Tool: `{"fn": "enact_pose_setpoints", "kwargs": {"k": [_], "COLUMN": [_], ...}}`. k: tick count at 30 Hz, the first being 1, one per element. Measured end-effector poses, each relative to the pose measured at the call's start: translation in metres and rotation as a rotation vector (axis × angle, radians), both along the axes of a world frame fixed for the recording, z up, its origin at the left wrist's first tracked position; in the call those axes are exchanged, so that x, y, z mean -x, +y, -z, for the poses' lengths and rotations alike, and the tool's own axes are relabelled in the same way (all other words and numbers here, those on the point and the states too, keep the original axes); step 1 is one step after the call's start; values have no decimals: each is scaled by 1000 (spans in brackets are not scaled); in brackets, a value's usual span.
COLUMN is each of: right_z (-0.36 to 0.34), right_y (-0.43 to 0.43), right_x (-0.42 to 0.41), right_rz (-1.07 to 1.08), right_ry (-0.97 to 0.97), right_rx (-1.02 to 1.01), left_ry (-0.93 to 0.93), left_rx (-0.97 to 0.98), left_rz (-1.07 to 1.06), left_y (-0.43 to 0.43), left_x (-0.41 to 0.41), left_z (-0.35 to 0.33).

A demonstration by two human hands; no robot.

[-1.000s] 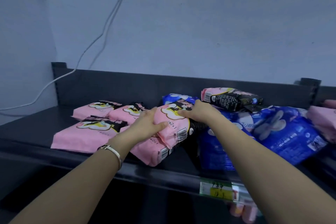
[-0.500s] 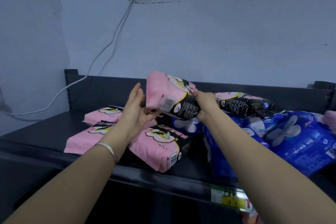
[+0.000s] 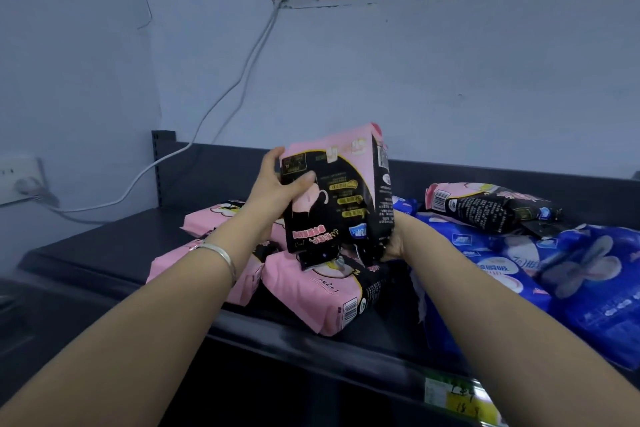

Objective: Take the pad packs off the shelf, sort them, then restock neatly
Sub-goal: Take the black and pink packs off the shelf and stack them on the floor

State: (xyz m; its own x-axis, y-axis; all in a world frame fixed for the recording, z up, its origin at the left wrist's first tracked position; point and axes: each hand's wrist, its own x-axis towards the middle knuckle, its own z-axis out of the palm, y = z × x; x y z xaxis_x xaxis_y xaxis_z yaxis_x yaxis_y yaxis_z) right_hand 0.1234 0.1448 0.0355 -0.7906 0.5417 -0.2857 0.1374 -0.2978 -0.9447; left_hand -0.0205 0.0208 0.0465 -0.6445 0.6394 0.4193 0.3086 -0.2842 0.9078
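Pink-and-black plastic fills the middle of the view: the held pack (image 3: 341, 191) stands nearly upright in the air just above the shelf (image 3: 86, 253), its printed black back turned to the person. The left hand (image 3: 273, 191) pinches its upper left edge, thumb laid across the black face and fingers curled behind. The right hand (image 3: 393, 239) clasps the lower right corner from below, though its fingers are hidden by the wrapper, so how firmly it grips cannot be told. Below and to the left, pink packs (image 3: 311, 298) lie flat on the shelf, some overlapping. To the right, blue packs (image 3: 485, 253) slump in a loose heap, and a stray pack (image 3: 485, 204) of the pink-and-black kind lies on top of them. Judging by this, the work is at the taking-off and sorting step: one pack is lifted clear and being looked over, while most of the stock has not yet left the shelf. The next move probably calls for carrying this pack away from the shelf to a place for its own kind, keeping both hands on the slippery film so it does not slide out. Then comes a reach for the stray pack, lifted without dragging the blue heap toward the front edge.
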Motion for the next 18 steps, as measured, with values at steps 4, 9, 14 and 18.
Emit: {"fn": "enact_pose_setpoints", "kwargs": {"k": [4,9,14,18], "right_z": [-1,-1,-3,-4], "right_y": [-4,-8,-7,-14], "right_x": [2,13,25,33], "right_rz": [-34,-61,116,58], "right_ry": [80,105,365,432], "right_rx": [56,96,249,128], "left_ry": [-155,-319,-406,-630], "left_rx": [122,113,-111,-281], "left_rz": [7,174,-57,-89], "left_y": [-6,-6,-7,-2], "left_x": [6,6,12,2], "left_z": [9,21,16,13]}}
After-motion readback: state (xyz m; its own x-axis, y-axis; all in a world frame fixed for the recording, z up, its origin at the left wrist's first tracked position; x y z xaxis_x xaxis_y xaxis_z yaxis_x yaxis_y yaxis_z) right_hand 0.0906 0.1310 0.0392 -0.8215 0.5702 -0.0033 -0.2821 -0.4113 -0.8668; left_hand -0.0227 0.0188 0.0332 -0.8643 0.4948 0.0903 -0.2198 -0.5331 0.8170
